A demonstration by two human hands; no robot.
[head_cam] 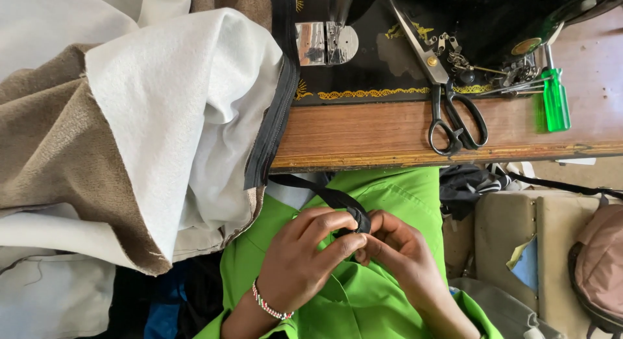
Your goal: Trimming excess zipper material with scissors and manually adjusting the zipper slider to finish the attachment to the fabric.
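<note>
My left hand, with a beaded bracelet at the wrist, and my right hand meet over my lap, which is covered in bright green cloth. Both pinch the end of a black zipper tape. The tape runs up and left from my fingers to the edge of a large piece of white and brown fabric, where a black strip is sewn along the hem. The fabric hangs off the left of the wooden sewing table.
A black sewing machine bed with gold trim and a metal needle plate sits on the table. Black-handled scissors lie on it, with a green-handled screwdriver and small metal parts to the right. A pinkish bag and beige cushions stand at lower right.
</note>
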